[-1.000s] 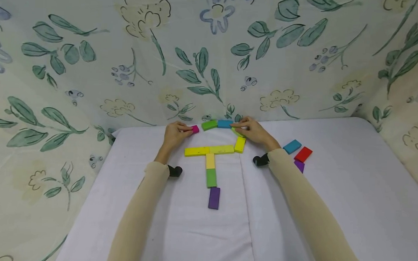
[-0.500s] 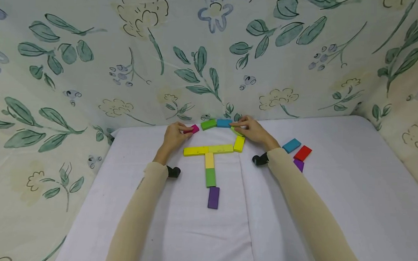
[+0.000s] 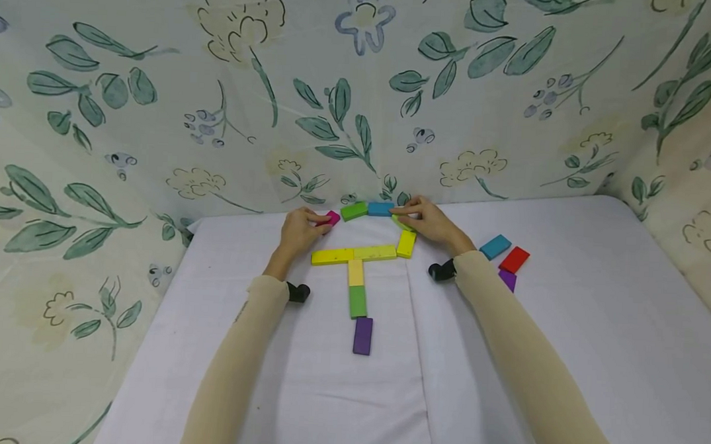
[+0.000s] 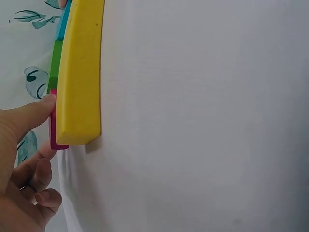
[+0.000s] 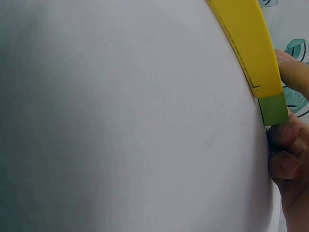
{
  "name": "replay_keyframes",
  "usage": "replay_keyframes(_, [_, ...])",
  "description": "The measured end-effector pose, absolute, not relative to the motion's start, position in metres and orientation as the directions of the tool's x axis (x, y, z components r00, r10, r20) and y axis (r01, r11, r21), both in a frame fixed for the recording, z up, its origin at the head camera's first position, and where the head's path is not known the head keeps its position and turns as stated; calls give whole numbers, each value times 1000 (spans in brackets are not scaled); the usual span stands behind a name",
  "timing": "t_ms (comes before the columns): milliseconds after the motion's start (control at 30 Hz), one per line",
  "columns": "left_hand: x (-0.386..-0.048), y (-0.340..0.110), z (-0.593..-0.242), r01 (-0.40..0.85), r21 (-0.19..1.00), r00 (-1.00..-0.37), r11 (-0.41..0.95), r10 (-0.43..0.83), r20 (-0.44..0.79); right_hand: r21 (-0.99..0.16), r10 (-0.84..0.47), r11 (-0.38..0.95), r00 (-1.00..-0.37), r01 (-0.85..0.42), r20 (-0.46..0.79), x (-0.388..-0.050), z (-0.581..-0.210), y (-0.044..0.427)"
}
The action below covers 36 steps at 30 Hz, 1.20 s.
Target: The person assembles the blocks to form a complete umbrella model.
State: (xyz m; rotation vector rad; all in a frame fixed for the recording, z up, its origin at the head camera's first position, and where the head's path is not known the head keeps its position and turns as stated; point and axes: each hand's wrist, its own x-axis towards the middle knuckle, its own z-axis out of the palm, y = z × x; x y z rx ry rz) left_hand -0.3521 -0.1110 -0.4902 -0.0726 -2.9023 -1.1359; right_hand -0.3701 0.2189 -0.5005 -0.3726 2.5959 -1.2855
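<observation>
My left hand (image 3: 299, 229) pinches a magenta block (image 3: 333, 217) at the far edge of the table. Right of this block lie a green block (image 3: 354, 212) and a blue block (image 3: 381, 209), end to end. My right hand (image 3: 430, 220) holds a light green block (image 3: 398, 221) between thumb and fingers, partly covering it; its fingertips also reach the blue block's end. Below that sits a short yellow block (image 3: 406, 245), touching the end of a bar of yellow blocks (image 3: 333, 256). A pale yellow block (image 3: 356, 273), a green block (image 3: 358, 301) and a purple block (image 3: 362, 335) run down from the bar.
On the right, beside my right sleeve, lie a blue block (image 3: 495, 247), a red block (image 3: 515, 259) and a partly hidden purple block (image 3: 508, 280). A white cloth (image 3: 614, 313) covers the table. Floral fabric (image 3: 361, 103) hangs behind its far edge.
My left hand has shifted slightly right and turned the magenta block a little, bringing it nearer the green one. My right hand has stayed at the light green block.
</observation>
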Motion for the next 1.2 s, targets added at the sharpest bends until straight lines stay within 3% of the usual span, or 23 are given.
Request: replay_keyframes(1200, [-353,-102,-487,75,648,-997,758,53,54,-807,-314,579,-946,-119,-85,-370,-499,218])
